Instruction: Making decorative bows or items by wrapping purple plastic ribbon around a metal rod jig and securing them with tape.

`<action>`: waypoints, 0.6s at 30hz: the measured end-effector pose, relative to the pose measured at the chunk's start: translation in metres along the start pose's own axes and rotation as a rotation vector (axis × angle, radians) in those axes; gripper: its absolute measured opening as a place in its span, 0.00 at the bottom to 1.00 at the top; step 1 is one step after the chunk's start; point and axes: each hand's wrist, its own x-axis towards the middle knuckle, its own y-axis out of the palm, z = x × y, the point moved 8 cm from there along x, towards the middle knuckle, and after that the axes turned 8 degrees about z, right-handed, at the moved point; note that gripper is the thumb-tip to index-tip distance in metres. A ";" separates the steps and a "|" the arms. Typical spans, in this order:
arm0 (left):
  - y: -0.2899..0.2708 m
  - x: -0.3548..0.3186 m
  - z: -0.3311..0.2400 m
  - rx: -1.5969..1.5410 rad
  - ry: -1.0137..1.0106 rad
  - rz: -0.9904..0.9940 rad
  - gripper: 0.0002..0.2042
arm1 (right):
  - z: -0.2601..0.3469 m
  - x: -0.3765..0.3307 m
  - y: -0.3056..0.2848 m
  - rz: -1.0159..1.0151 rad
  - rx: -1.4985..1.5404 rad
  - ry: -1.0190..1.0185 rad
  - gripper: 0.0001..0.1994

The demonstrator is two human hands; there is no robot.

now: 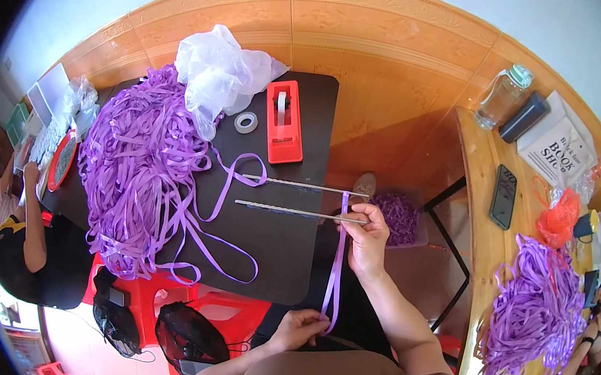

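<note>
Two thin metal rods (283, 209) reach out past the right edge of the dark table, one beyond the other. A purple ribbon (338, 266) hangs down from the rods' outer ends toward my lap. Thumb and fingers of my right hand (366, 238) are closed around the ribbon at the nearer rod's tip. Lower down, my left hand (299, 329) pinches the ribbon's bottom end. On the table, left of the rods, lies a large heap of purple ribbon (143, 169), with loose strands trailing toward the rods.
A red tape dispenser (285, 123), a tape roll (246, 122) and a clear plastic bag (221, 75) sit at the table's back. The wooden table (479, 178) at right bears a phone (504, 197), a bottle (503, 96) and more ribbon (535, 310). People work at both sides.
</note>
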 end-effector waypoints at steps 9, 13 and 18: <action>-0.012 -0.010 -0.046 0.486 0.331 -0.197 0.18 | 0.004 0.003 0.001 0.055 -0.033 -0.021 0.13; -0.006 -0.008 -0.078 0.546 0.510 -0.382 0.25 | 0.002 0.002 0.002 0.060 -0.013 -0.017 0.12; 0.016 0.013 -0.106 0.565 0.603 -0.354 0.30 | 0.003 0.002 0.003 0.059 0.015 -0.010 0.12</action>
